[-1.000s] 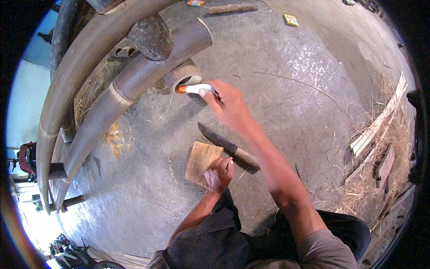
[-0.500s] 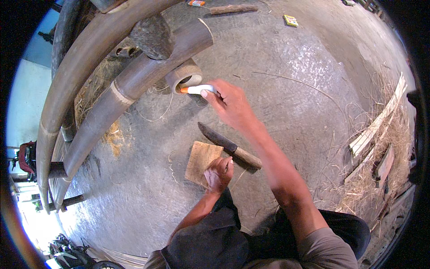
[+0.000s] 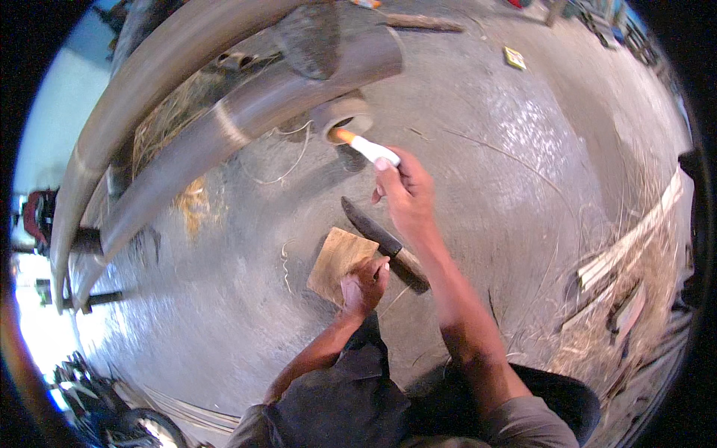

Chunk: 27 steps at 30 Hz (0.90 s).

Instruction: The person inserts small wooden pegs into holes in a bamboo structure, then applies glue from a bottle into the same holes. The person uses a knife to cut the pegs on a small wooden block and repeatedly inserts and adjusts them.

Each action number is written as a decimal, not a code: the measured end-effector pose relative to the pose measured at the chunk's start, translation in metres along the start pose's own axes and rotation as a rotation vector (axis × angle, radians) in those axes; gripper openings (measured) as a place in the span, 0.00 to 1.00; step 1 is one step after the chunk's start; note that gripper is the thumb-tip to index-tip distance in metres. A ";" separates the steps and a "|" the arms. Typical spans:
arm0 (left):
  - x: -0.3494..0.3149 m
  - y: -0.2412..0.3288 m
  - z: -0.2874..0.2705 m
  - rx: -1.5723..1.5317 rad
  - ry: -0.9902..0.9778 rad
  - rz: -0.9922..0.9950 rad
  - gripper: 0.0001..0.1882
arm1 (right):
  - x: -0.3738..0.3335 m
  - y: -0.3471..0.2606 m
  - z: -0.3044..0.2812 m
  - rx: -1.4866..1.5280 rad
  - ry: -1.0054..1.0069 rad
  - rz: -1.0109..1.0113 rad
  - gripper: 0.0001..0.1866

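Note:
My right hand (image 3: 407,187) is closed round a white tube with an orange tip (image 3: 373,151). That tip is at the mouth of a short hollow bamboo piece (image 3: 360,119), which is set below a thick bamboo pole (image 3: 299,89). Low in front of me, my left hand (image 3: 364,285) is curled against the right edge of a square wooden board (image 3: 336,257). Its fingers are closed, and what they hold, if anything, is hidden. Beside the board lies a knife (image 3: 373,228) with a dark blade and a wooden handle, partly behind my right forearm.
Another thick bamboo pole (image 3: 142,104) curves along the left. A dark rounded block (image 3: 310,41) rests against the poles. Pale split strips (image 3: 627,231) and fibre shavings (image 3: 597,321) lie at the right. A small yellow box (image 3: 514,58) lies on the far floor. Lower left stands a motorbike (image 3: 134,425).
The view has shifted, and things at the top appear further right. My right hand has drawn back a little toward me, with the tube now slanting. My left hand stays by the board.

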<state>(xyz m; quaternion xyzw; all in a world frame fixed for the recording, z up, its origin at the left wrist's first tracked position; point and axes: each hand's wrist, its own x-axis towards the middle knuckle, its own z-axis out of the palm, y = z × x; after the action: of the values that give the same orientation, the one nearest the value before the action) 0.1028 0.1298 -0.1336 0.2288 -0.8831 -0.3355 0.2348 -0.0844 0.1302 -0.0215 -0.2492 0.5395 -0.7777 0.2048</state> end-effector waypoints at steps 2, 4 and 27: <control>0.006 0.001 -0.008 -0.234 0.018 -0.264 0.09 | -0.014 0.008 0.009 0.209 0.038 0.152 0.11; 0.016 -0.003 -0.016 -0.408 0.086 -0.391 0.10 | -0.032 0.016 0.017 0.260 0.077 0.245 0.12; -0.017 -0.026 -0.032 -0.017 0.042 -0.103 0.28 | -0.035 0.047 0.098 0.660 0.114 0.497 0.12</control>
<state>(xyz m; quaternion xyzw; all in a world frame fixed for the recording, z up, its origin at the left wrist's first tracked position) 0.1403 0.1064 -0.1350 0.2788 -0.8623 -0.3496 0.2376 0.0053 0.0625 -0.0429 0.0108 0.3157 -0.8483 0.4251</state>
